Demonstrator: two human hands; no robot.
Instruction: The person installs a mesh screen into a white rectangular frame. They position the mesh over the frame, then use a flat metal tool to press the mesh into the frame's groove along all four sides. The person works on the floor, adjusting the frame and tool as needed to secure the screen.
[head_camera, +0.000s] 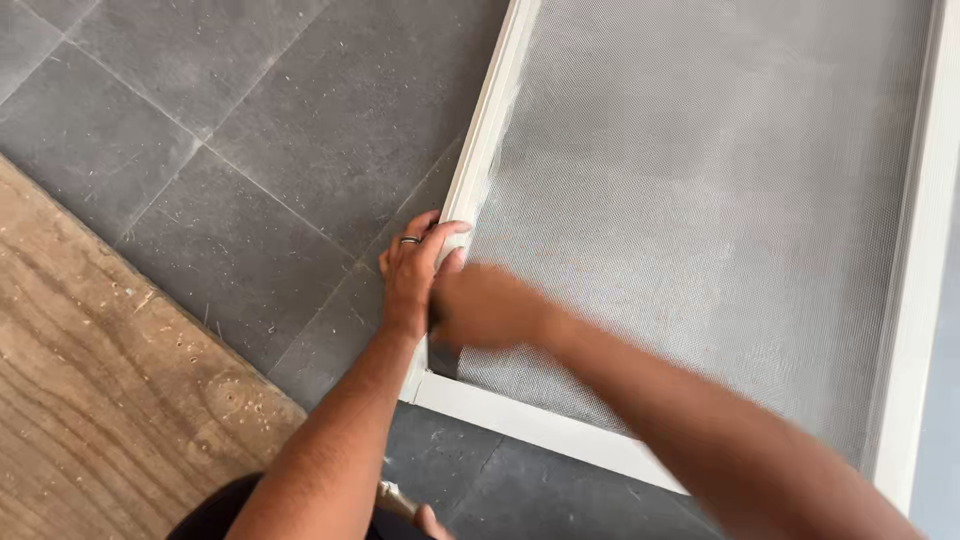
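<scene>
A white-framed window screen lies flat on the grey tile floor, its frame running up the middle and along the bottom. Fine grey mesh fills it. My left hand, with a ring on one finger, grips the left rail of the frame near the lower left corner. My right hand is blurred by motion and rests on the mesh just inside that rail, touching my left hand. Whether it holds anything cannot be made out.
Dark grey floor tiles with dust specks surround the screen. A wooden board with sawdust lies at the lower left. A small pale object shows near my legs at the bottom edge.
</scene>
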